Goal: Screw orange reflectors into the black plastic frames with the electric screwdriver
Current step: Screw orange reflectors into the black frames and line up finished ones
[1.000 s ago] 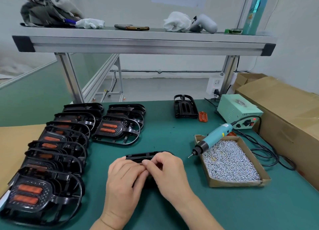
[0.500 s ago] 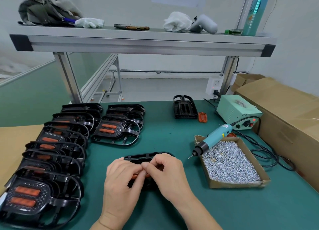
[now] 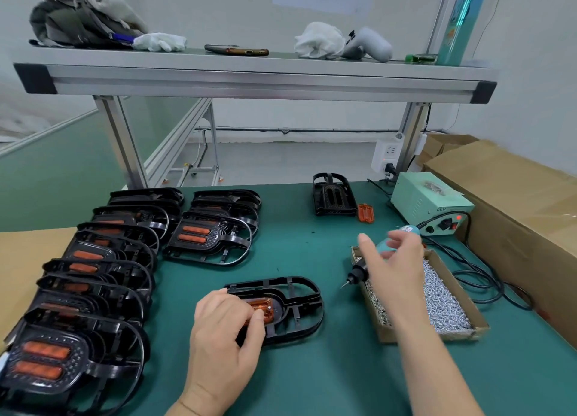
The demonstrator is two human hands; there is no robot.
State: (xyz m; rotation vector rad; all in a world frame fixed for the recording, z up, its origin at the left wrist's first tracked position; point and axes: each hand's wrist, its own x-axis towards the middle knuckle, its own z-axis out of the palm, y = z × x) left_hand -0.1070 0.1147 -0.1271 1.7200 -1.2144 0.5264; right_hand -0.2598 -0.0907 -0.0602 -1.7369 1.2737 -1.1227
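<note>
Near centre on the counter [image 3: 312, 384], the left hand [image 3: 224, 331] lay palm-down, its curled fingers and thumb pinching the orange reflector [image 3: 261, 306] seated in a black plastic frame [image 3: 301, 306]. To the right, the blurred right hand [image 3: 393, 259] reached with fingers spread over the electric screwdriver [image 3: 359, 270] lying on the screw box [image 3: 452, 334].

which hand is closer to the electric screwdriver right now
Right. The right hand is over the electric screwdriver's teal body; the left hand holds the orange reflector in the black frame, off to the screwdriver's left.
</note>
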